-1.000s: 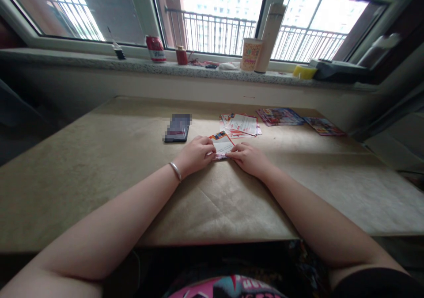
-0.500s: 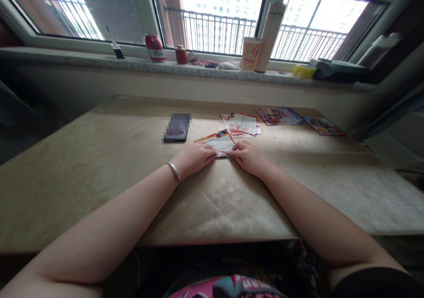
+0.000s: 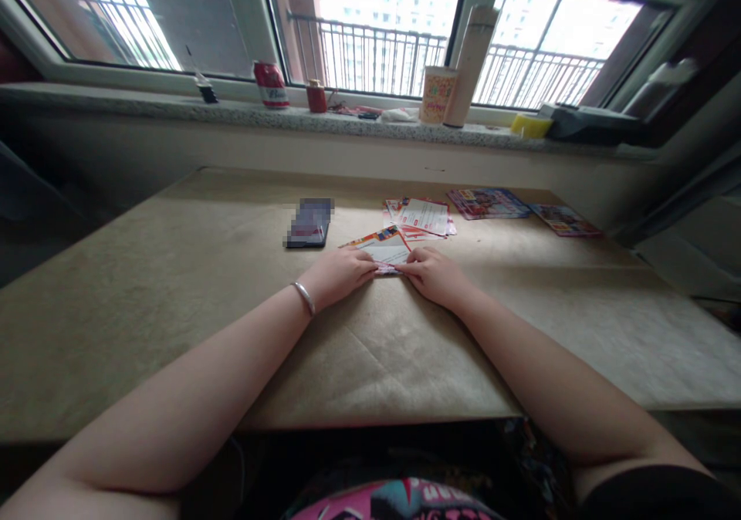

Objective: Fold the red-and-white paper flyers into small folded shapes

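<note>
A printed paper sheet [image 3: 387, 251], white with an orange and blue upper border, lies on the table between my hands. Its near edge looks folded over into a narrow strip. My left hand [image 3: 341, 275] grips the left part of that near edge, a silver bangle on its wrist. On the right part, my right hand [image 3: 435, 275] pinches the same edge with its fingers. The fingers of both hands are closed, and they cover the sheet's near corners. Just beyond the sheet lies a loose pile of similar printed papers [image 3: 425, 216].
A phone [image 3: 309, 223] lies left of the papers on the beige table [image 3: 174, 288]. Two stacks of colourful leaflets [image 3: 489, 202] and leaflets [image 3: 567, 219] rest at the back right. On the windowsill stand a red can [image 3: 270, 86], a paper cup [image 3: 437, 94] and a tall flask [image 3: 472, 65].
</note>
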`<action>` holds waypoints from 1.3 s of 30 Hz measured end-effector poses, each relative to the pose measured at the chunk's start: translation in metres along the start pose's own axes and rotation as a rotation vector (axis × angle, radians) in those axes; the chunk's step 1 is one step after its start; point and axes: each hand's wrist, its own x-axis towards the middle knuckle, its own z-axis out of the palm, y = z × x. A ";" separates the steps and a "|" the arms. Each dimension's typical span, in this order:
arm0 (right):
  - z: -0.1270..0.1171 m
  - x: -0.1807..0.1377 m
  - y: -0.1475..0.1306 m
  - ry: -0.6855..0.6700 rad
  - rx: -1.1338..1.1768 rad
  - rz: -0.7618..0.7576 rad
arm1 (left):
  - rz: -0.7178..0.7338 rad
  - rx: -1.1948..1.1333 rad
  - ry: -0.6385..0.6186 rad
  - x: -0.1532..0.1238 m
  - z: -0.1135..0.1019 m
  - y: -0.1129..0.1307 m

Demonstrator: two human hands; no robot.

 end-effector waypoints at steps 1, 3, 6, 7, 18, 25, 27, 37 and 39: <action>0.000 0.000 0.000 0.001 -0.007 0.006 | -0.002 0.002 0.004 0.000 0.000 0.000; 0.001 0.002 -0.001 0.007 -0.026 0.019 | -0.017 0.005 0.008 0.001 0.001 -0.001; 0.003 0.004 0.000 0.018 -0.046 0.028 | -0.035 0.023 -0.002 0.002 0.002 -0.002; 0.003 0.004 0.000 0.017 -0.048 0.031 | -0.037 0.030 -0.003 0.002 0.003 -0.002; -0.007 0.004 -0.006 -0.072 -0.076 0.107 | -0.098 0.154 -0.046 0.002 0.002 0.013; -0.010 0.005 -0.009 -0.111 -0.075 0.142 | -0.108 0.176 -0.065 0.002 0.003 0.014; -0.012 0.005 -0.010 -0.108 -0.067 0.155 | -0.106 0.181 -0.068 0.003 0.001 0.017; -0.023 -0.002 0.004 -0.122 0.016 0.188 | -0.099 0.199 -0.078 0.002 0.001 0.023; -0.023 -0.003 0.006 -0.118 0.023 0.194 | -0.089 0.208 -0.088 0.002 0.001 0.022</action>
